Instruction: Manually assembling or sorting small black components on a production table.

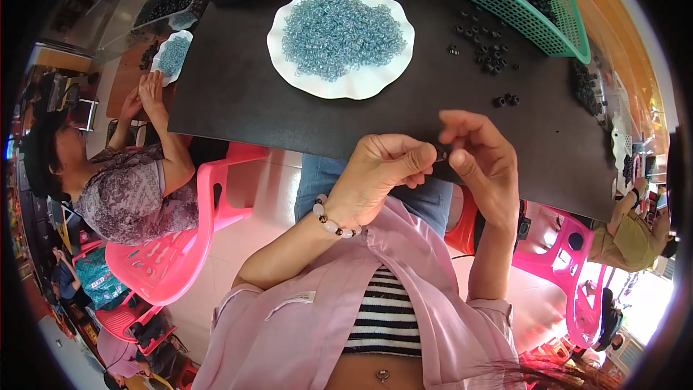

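My left hand (pixel 379 173) and my right hand (pixel 480 155) meet at the near edge of the dark table (pixel 238 94). Between their fingertips sits a small black bead (pixel 442 150); both hands pinch at it, and any thread is too thin to see. A beaded bracelet (pixel 330 221) circles my left wrist. Straight ahead stands a white scalloped plate (pixel 361 83) heaped with pale blue beads (pixel 339 32). Loose black beads (pixel 491 54) lie scattered to the right of the plate, with three more (pixel 506 100) close to my right hand.
A green mesh basket (pixel 538 11) of black beads stands at the far right. At the left a seated person (pixel 126 188) on a pink chair (pixel 170 260) works at a small plate of blue beads (pixel 173 54). Another person (pixel 632 235) sits at the right edge beside more pink chairs.
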A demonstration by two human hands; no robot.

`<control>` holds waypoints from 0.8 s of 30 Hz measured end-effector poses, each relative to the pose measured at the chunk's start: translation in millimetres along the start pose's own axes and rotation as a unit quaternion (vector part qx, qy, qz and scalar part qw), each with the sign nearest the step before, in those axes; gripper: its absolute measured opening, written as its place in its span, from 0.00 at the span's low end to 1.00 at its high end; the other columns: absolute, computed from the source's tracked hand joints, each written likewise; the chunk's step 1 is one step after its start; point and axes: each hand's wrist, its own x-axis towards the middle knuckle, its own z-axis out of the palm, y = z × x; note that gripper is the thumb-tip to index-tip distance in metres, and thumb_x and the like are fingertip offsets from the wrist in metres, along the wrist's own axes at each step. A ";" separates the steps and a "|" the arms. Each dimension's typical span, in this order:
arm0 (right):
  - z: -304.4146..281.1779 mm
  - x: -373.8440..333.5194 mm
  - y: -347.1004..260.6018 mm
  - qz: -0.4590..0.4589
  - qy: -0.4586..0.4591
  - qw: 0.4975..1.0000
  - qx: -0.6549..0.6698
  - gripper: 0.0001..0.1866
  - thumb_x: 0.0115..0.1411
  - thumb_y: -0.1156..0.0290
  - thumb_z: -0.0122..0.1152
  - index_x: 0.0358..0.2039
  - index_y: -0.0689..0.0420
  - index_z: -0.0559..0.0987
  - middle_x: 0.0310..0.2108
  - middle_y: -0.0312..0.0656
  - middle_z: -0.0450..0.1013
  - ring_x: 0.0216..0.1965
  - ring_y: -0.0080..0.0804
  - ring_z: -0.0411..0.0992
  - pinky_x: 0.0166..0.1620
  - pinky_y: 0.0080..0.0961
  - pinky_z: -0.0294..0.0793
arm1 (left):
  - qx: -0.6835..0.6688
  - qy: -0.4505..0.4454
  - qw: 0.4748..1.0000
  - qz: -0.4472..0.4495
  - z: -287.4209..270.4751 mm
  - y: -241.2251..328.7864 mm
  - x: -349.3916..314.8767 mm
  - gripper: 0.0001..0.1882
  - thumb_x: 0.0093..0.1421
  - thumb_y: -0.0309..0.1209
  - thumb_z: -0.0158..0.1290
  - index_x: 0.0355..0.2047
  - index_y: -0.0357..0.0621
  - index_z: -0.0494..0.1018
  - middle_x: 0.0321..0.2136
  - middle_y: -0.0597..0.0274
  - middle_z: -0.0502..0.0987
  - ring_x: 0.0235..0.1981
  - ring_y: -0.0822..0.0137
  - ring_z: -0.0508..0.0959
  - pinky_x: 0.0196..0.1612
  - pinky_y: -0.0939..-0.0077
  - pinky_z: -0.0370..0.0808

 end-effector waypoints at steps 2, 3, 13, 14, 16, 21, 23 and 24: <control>-0.1 3.8 3.3 -0.024 -0.034 0.998 0.052 0.20 0.59 0.59 0.60 0.40 0.65 0.78 0.41 0.41 0.72 0.36 0.21 0.69 0.41 0.18 0.68 | 0.002 -0.013 1.000 -0.001 -0.3 0.7 -1.0 0.14 0.54 0.40 0.61 0.29 0.41 0.79 0.22 0.67 0.76 0.23 0.79 0.72 0.28 0.86 0.69; -2.4 4.6 9.0 -0.023 -0.091 0.990 0.103 0.19 0.59 0.61 0.60 0.42 0.65 0.78 0.42 0.43 0.72 0.38 0.24 0.69 0.43 0.19 0.68 | 0.004 -0.027 1.000 -0.003 -0.2 1.1 -1.5 0.14 0.54 0.41 0.61 0.28 0.41 0.79 0.22 0.67 0.76 0.22 0.79 0.72 0.28 0.87 0.69; -2.2 1.5 18.8 -0.029 -0.132 0.979 0.150 0.22 0.56 0.58 0.61 0.40 0.66 0.79 0.39 0.49 0.76 0.39 0.35 0.71 0.44 0.29 0.70 | 0.101 -0.001 0.995 0.018 5.2 12.5 -8.7 0.12 0.53 0.34 0.62 0.28 0.36 0.79 0.21 0.64 0.77 0.22 0.80 0.72 0.25 0.86 0.70; -1.0 0.1 17.7 -0.027 -0.130 0.980 0.150 0.22 0.56 0.58 0.61 0.40 0.66 0.79 0.39 0.49 0.76 0.39 0.35 0.71 0.44 0.29 0.70 | 0.110 -0.007 0.994 0.020 4.7 13.6 -10.5 0.12 0.54 0.34 0.61 0.29 0.36 0.79 0.23 0.62 0.77 0.22 0.78 0.73 0.26 0.84 0.71; 2.4 -2.7 12.6 -0.044 -0.110 0.983 0.143 0.20 0.55 0.59 0.62 0.38 0.65 0.80 0.38 0.47 0.77 0.38 0.34 0.71 0.42 0.28 0.70 | 0.120 -0.015 0.992 0.020 6.6 15.8 -13.8 0.12 0.54 0.34 0.61 0.31 0.36 0.79 0.24 0.60 0.78 0.23 0.77 0.73 0.28 0.83 0.71; -1.5 -7.0 -0.8 -0.083 -0.123 0.982 0.118 0.16 0.54 0.64 0.64 0.39 0.62 0.81 0.39 0.45 0.77 0.37 0.30 0.71 0.42 0.25 0.70 | 0.176 -0.013 0.984 0.028 20.1 28.9 -26.4 0.07 0.52 0.28 0.63 0.28 0.37 0.80 0.19 0.68 0.74 0.20 0.82 0.69 0.22 0.85 0.65; -1.0 -10.8 -11.6 -0.142 -0.152 0.975 0.084 0.17 0.53 0.64 0.64 0.38 0.62 0.81 0.38 0.44 0.78 0.36 0.32 0.71 0.41 0.27 0.70 | 0.220 -0.028 0.974 0.046 21.3 35.5 -33.0 0.06 0.50 0.27 0.64 0.27 0.38 0.80 0.17 0.67 0.73 0.19 0.81 0.69 0.22 0.82 0.63; 6.8 -17.3 -18.0 -0.143 -0.097 0.981 0.085 0.18 0.51 0.57 0.66 0.31 0.62 0.82 0.32 0.44 0.78 0.31 0.34 0.71 0.36 0.26 0.70 | 0.254 -0.061 0.963 0.073 24.7 40.6 -37.0 0.06 0.49 0.26 0.64 0.27 0.38 0.80 0.17 0.65 0.73 0.19 0.79 0.69 0.22 0.82 0.63</control>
